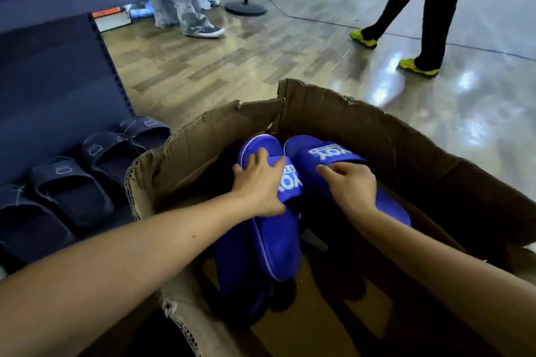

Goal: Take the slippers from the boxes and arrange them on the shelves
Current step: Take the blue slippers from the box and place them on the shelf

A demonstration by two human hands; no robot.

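Blue slippers [275,243] [304,148] in hands [258,185] [349,187]; torn corrugated box [377,136].

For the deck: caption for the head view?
Left hand and right hand grip blue slippers in a cardboard box, dark slippers shelved beside it.

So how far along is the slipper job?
Done: a row of dark slippers sits on the dark shelving. In hand: the left hand grips one blue slipper, the right hand another blue slipper, both over the cardboard box. Left: shelving these, plus a third blue slipper lying underneath.
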